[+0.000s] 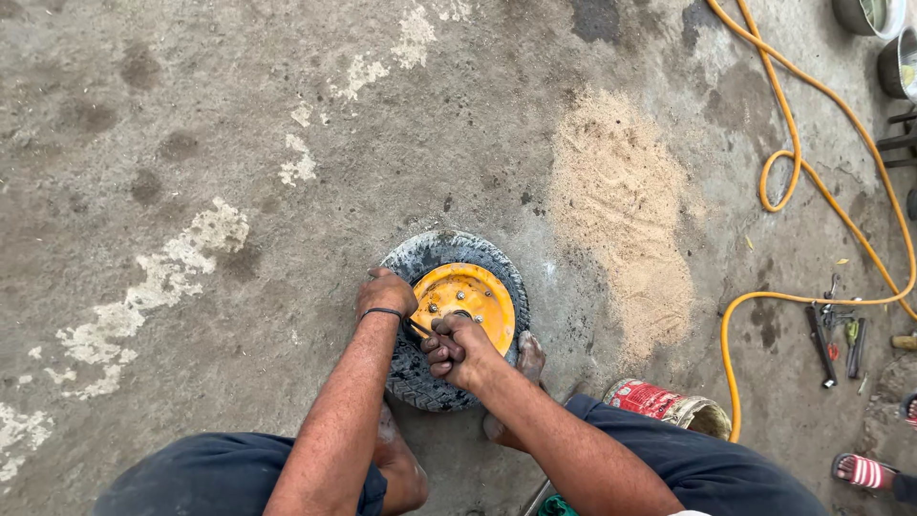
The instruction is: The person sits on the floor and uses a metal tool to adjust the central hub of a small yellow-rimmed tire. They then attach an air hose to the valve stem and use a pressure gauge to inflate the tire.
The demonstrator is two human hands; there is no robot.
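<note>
A small wheel with a black tyre and yellow rim is lying flat on the concrete floor, between the person's bare feet. The left hand is pressing on the tyre's left edge, fingers curled over it. The right hand is gripping a dark tool at the rim, fingers closed around it. An orange hose is snaking nearby.
</note>
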